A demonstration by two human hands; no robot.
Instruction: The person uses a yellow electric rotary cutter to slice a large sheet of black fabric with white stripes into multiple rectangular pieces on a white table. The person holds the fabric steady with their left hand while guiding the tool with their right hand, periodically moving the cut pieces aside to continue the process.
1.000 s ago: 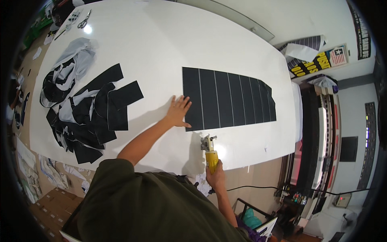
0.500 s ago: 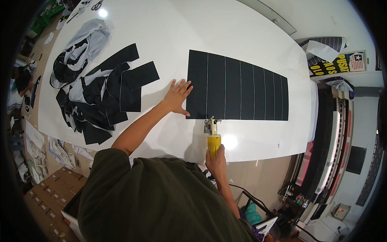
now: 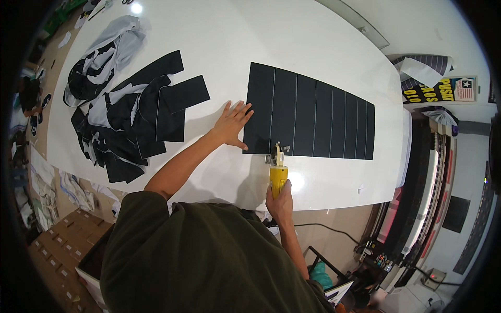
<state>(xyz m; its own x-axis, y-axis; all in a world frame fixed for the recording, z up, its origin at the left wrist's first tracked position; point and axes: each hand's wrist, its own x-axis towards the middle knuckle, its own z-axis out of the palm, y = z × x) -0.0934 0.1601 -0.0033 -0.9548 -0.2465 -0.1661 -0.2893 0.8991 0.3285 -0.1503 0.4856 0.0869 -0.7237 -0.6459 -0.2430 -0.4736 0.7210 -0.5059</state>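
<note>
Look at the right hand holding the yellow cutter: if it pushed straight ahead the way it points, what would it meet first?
The right hand aims its yellow handheld cutter up the table; it would probably first meet the near edge of the black fabric sheet with white chalk lines.

table (image 3: pixel 334 47): smooth white top, slight gloss, bright lamp glare on it
marked sheet (image 3: pixel 313 112): matt black cloth, flat, thin pale chalk-like lines across it
cut pieces (image 3: pixel 141 115): matt black and grey cloth, limp, creased
cutter (image 3: pixel 277 175): glossy yellow plastic body, bare metal head
boxes (image 3: pixel 57 245): brown cardboard, dull
shirt (image 3: pixel 209 261): dark olive cloth, matt, soft weave
</note>
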